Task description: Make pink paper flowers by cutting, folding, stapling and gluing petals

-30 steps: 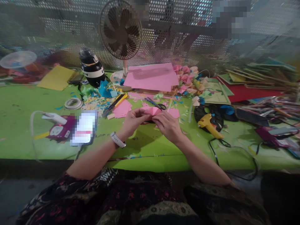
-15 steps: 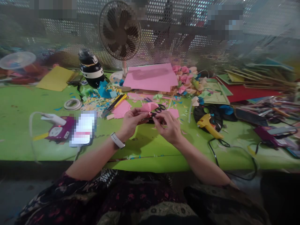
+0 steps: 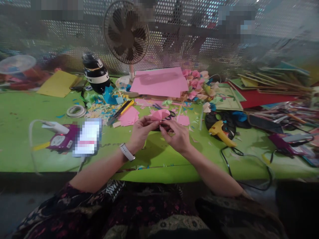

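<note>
**Pinched from both sides: folded pink paper piece just above the table**

Gripping one folded pink paper piece (image 3: 159, 115) between both hands, a little above the green table (image 3: 30, 109) and near its front edge.
- Left hand (image 3: 141, 131): thumb and fingers closed narrow on the paper's near left edge. White watch (image 3: 127, 152) at the wrist.
- Right hand (image 3: 176, 134): fingertips closed on the lower right corner, knuckles toward the camera. Contact under these fingers hidden, so cannot tell whether anything besides paper sits in that grip.
- Black scissors (image 3: 171, 115) just behind the paper. Touching it or not: unclear.

Surroundings:
- Small pink squares (image 3: 129, 116) just left of the hands, with a yellow utility knife (image 3: 122, 110) beside them.
- Coloured scraps (image 3: 104, 105) and a tape roll (image 3: 76, 110) farther left.
- Large pink sheets (image 3: 159, 81) at the foot of a desk fan (image 3: 126, 31), with paper flowers (image 3: 196, 84) to their right.
- Yellow glue gun (image 3: 220, 131) right of the right hand, well apart, with its cord trailing over the table edge.

Judged from the grip, for a clean fold:
- Treat the left pinch as the anchor and work with the right fingertips only.
- Match the edges before pressing.
- Run the crease from the middle outward with a thumb pad.
- Lower the paper to the table for support if the layers slip.
- Press lightly, since thin paper probably tears at old creases.
- Mind the scissors behind.
</note>
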### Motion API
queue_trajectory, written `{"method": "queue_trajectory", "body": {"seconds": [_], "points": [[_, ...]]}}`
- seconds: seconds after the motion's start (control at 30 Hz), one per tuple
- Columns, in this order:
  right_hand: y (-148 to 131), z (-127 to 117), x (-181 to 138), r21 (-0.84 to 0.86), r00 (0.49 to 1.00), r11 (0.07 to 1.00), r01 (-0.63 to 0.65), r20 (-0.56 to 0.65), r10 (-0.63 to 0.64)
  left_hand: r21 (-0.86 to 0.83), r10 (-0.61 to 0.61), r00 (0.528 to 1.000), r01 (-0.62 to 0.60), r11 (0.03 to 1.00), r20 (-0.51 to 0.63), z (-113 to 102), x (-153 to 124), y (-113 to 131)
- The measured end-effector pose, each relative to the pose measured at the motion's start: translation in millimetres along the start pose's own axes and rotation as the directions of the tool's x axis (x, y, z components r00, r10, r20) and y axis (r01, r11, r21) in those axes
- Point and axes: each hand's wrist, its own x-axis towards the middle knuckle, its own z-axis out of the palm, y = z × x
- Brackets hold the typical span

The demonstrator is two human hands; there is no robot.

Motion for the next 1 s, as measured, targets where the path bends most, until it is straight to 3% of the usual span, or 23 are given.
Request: {"method": "queue_trajectory", "body": {"seconds": [0.33,0.6,0.87,1.0], "points": [[0.4,3.0,-1.1,0.003,0.999,1.000,0.030,-0.028,-0.030,-0.070,0.048,0.999,-0.050,0.996,-0.020,2.4,-1.1,-1.6],[1.6,5.2,0.5,-0.006,0.996,0.999,0.054,-0.068,-0.054,-0.111,0.000,1.000,-0.001,0.994,-0.010,2.1,-1.0,-5.1],[2.9,1.1,3.1,0.018,0.996,0.998,0.061,-0.064,-0.060,-0.034,-0.009,0.999,0.007,0.999,-0.046,1.0,-1.4,-1.7],[1.7,-2.4,3.6,0.067,0.999,0.998,0.008,-0.037,-0.005,0.106,0.093,0.995,-0.089,0.990,-0.040,-3.4,2.6,1.1]]}}
